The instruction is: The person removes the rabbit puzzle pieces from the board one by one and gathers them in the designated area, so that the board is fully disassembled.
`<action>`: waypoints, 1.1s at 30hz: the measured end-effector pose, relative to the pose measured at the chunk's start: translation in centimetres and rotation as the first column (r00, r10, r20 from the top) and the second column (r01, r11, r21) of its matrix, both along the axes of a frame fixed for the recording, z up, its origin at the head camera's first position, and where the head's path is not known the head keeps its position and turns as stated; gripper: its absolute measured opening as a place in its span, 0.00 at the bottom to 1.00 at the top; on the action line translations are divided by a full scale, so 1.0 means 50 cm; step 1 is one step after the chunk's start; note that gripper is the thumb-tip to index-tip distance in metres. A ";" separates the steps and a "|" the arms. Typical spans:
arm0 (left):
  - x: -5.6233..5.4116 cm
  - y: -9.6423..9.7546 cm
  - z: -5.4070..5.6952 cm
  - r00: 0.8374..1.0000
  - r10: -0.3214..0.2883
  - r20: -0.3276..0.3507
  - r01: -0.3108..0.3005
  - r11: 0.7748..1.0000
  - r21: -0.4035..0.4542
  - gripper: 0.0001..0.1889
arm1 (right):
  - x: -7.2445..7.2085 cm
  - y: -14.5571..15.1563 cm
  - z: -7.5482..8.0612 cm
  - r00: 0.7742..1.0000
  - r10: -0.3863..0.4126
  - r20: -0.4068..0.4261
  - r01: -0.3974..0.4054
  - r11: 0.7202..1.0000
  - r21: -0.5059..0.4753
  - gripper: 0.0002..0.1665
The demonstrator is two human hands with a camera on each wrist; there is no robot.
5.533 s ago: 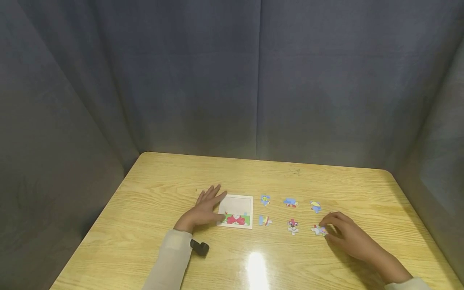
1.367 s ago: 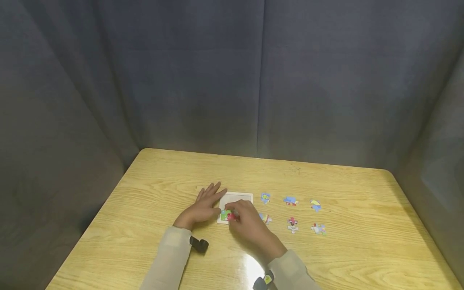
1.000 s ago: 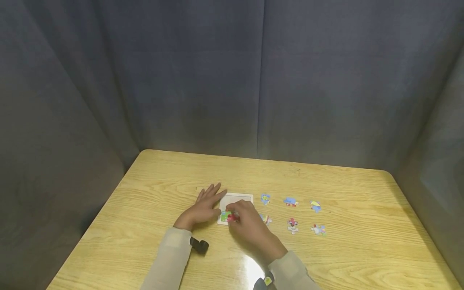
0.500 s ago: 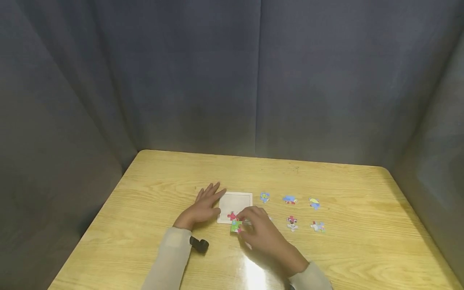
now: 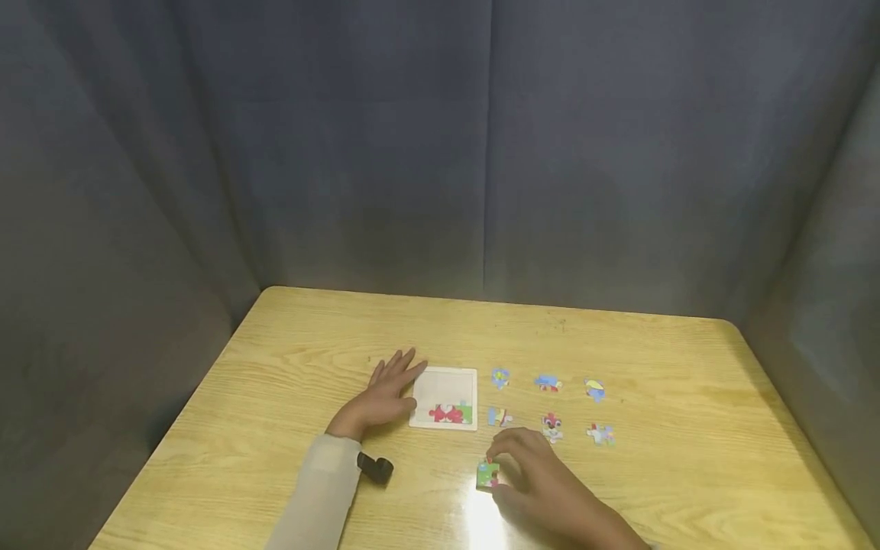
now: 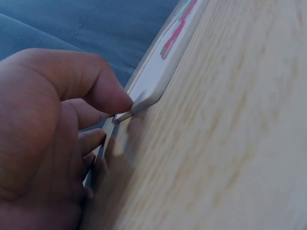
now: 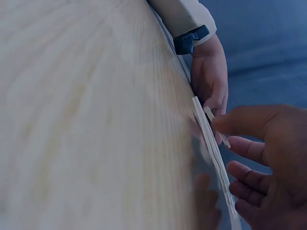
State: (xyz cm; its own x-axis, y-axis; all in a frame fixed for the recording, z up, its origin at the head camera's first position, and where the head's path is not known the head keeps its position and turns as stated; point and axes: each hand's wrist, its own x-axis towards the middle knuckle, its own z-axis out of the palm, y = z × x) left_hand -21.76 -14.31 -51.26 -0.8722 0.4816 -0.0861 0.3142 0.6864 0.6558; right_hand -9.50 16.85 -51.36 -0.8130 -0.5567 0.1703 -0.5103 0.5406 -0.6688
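Note:
My left hand (image 5: 378, 401) lies at the left side of a white puzzle frame (image 5: 444, 372), fingers spread and thumb at its edge. In the left wrist view, the thumb tip (image 6: 120, 100) touches the frame's corner. Red and green puzzle pieces (image 5: 448, 413) sit along the frame's near side, and its lower left corner is bare. My right hand (image 5: 543, 481) pinches a green puzzle piece (image 5: 486, 473) between thumb and fingers, in front and to the right of the frame. Seen edge-on in the right wrist view, the piece (image 7: 209, 114) is a thin strip at the fingertips.
Right of the frame lie loose puzzle pieces in two rows: a flower piece (image 5: 500, 376), a blue and red one (image 5: 548, 383), a yellow and blue one (image 5: 595, 389), a striped one (image 5: 499, 416), a face piece (image 5: 552, 428) and a white one (image 5: 601, 434). Dark curtains (image 5: 371, 153) surround the wooden table (image 5: 309, 328).
My right hand came from the loose pieces to the frame, took the green puzzle piece out of its lower left corner and drew it right and nearer. The left hand has stayed in place.

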 end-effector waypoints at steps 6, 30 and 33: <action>-0.004 -0.001 -0.004 1.000 0.000 0.002 0.000 1.000 -0.014 0.38 | -0.010 0.010 -0.008 1.000 -0.008 -0.015 0.008 1.000 -0.028 0.19; 0.000 0.001 -0.010 1.000 0.012 -0.009 -0.013 1.000 -0.007 0.39 | -0.011 0.015 -0.015 1.000 0.018 -0.014 -0.018 1.000 -0.004 0.20; 0.001 0.001 -0.009 1.000 0.019 -0.016 -0.019 1.000 -0.012 0.38 | -0.010 0.015 -0.013 1.000 0.016 0.017 -0.016 1.000 -0.002 0.20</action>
State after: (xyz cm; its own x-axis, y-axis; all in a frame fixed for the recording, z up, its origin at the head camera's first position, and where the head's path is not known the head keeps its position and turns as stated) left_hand -21.69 -14.25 -51.73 -0.8826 0.4636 -0.0778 0.3111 0.7001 0.6427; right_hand -10.01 17.60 -52.02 -0.8065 -0.5698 0.1579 -0.5080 0.5310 -0.6782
